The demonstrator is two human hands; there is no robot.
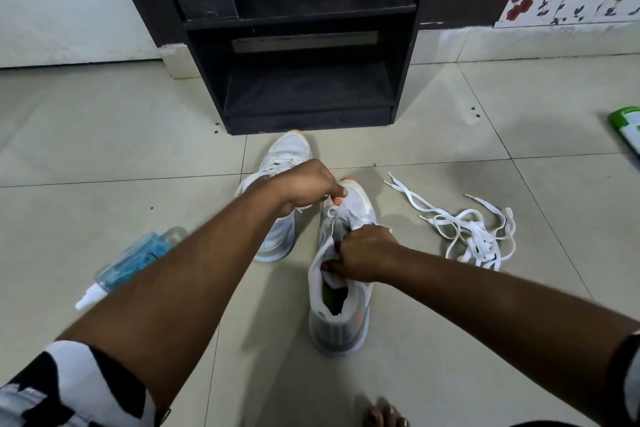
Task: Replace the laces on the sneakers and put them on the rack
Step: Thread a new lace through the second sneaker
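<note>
Two white-grey sneakers stand on the tiled floor in front of a black rack (304, 87). The near sneaker (341, 319) has its heel toward me. My right hand (363, 258) grips its tongue at the opening. My left hand (304, 185) is curled above its toe end and pinches a white lace end. The far sneaker (284, 156) sits laced behind my left hand, its toe almost at the rack's base. A loose pile of white laces (474, 232) lies on the floor to the right.
A blue spray bottle (138, 256) lies on the floor at the left, partly under my left forearm. A green and white object (627, 128) is at the right edge. A black box (207, 5) sits on the rack's upper shelf. My toes (384, 414) show at the bottom.
</note>
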